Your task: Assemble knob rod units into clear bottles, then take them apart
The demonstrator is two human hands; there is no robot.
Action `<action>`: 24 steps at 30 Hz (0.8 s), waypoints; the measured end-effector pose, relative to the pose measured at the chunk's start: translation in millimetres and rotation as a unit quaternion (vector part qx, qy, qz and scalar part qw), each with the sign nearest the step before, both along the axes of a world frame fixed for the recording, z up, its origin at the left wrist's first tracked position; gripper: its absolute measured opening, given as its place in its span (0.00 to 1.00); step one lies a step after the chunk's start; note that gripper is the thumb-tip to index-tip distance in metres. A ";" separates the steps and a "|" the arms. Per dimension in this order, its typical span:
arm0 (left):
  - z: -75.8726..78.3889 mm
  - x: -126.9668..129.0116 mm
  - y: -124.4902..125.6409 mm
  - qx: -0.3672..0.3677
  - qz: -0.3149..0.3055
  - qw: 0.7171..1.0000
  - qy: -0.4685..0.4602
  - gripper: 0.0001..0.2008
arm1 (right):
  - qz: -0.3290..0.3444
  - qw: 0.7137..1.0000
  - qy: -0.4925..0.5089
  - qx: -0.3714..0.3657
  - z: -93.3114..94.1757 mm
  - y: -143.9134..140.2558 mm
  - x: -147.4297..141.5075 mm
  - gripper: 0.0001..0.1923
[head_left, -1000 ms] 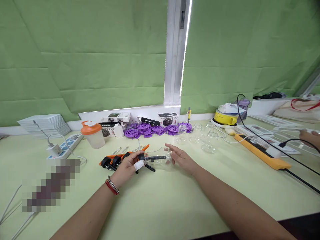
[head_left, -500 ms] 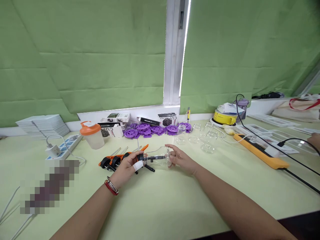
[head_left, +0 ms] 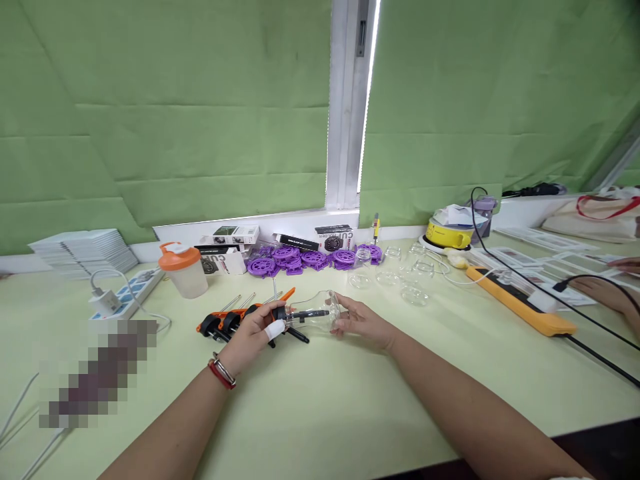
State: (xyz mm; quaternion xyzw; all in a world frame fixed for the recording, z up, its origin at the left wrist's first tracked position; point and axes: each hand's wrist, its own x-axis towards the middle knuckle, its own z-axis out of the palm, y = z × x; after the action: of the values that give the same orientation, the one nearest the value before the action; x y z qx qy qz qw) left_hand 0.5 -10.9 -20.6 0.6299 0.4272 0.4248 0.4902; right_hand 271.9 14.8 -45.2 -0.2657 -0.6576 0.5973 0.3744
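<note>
My left hand [head_left: 254,337], with a white wrap on the thumb, is closed on a black cap [head_left: 279,313] at the bottle's neck end. A slim black stem [head_left: 313,313] runs from this end inside the clear bottle [head_left: 316,302], which lies sideways above the table. My right hand [head_left: 364,323] grips the bottle's wide end, fingers curled around its edge. Beside and partly behind my left hand, several orange-and-black parts with rods [head_left: 214,325] lie in a row. Several more clear bottles [head_left: 415,293] stand beyond my right hand.
Purple wheel-shaped parts [head_left: 285,257] and small boxes [head_left: 227,261] line the wall. An orange-lidded shaker cup [head_left: 186,272] and white power strip [head_left: 137,293] are left. At right are an orange power strip [head_left: 525,307], a yellow pot [head_left: 447,235], cables and another person's hands [head_left: 607,293].
My hands and the bottle hold nearly the same pose, with a slight shift left of the bottle's wide end. At the right edge, the other person's hands have moved further into view.
</note>
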 end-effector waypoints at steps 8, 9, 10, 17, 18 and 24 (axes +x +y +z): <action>0.5 2.2 -0.4 0.001 -0.026 0.999 -0.019 0.25 | -0.044 0.998 -0.017 -0.034 -1.1 0.4 0.4 0.35; 0.4 2.5 -0.3 0.001 -0.031 0.999 -0.022 0.25 | -0.046 0.998 -0.020 -0.037 -2.2 1.0 0.0 0.34; 0.5 2.7 -0.2 0.001 -0.033 0.999 -0.024 0.24 | -0.049 0.998 -0.022 -0.040 -3.3 1.5 -0.5 0.33; 2.4 3.5 -1.0 -0.003 -0.027 0.999 -0.030 0.24 | -0.019 1.000 0.002 -0.021 -3.0 -0.1 -0.6 0.33; 2.0 3.5 -0.9 -0.004 -0.025 0.999 -0.029 0.24 | -0.014 1.000 0.002 -0.018 -1.9 -0.8 -0.1 0.34; -0.9 2.5 0.3 0.000 -0.028 0.999 -0.026 0.24 | -0.024 0.999 -0.016 -0.038 1.2 -1.8 1.3 0.39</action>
State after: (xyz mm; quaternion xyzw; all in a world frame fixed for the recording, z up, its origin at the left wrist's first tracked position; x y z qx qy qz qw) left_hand 3.0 -10.6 -21.5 0.6303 0.3967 0.4275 0.5125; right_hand 273.2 13.0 -44.0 -0.3049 -0.6341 0.6082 0.3676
